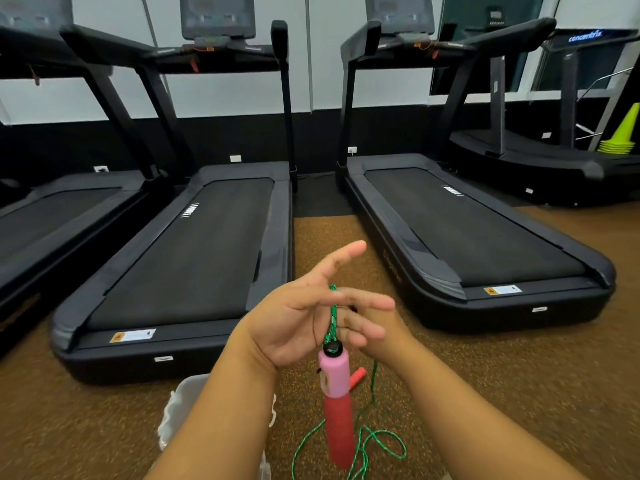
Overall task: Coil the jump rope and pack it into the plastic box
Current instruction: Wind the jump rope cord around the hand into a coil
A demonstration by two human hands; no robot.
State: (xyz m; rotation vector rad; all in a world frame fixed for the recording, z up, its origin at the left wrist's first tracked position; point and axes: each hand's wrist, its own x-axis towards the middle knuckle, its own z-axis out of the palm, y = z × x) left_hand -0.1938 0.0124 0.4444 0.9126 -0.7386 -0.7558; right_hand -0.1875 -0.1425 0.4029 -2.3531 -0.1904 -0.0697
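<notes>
Low in the middle of the head view, we hold both hands up together over the speckled brown floor (86, 420). Our left hand (294, 323) is spread, palm turned toward us, its fingers straight and reaching toward the upper right. Our right hand (367, 327) sits just behind it with loosely extended fingers; the green cord (331, 327) runs up between the two hands, and whether the right fingers actually pinch it we cannot tell — blur and overlap hide the contact.

From that cord the near handle (336, 403) hangs down, pink foam above and red below, with a black cap at the top. A second handle (358, 377), red-orange, lies on the floor just behind it. The rest of the jump rope lies in loose, untidy loops (381, 445) on the floor at lower centre, trailing off the bottom edge.

At the lower left, partly hidden under our left forearm, sits the plastic box (183, 403) — pale and translucent; we see no rope in the part that shows.

Our judgement: coiling has barely begun. Only a first stretch of cord is raised to the hands, most of it is yet to be gathered, and the packing is still ahead.

Across the upper frame stand black treadmills (194, 244), with a stack of yellow-green cones (623, 136) at the far right.
</notes>
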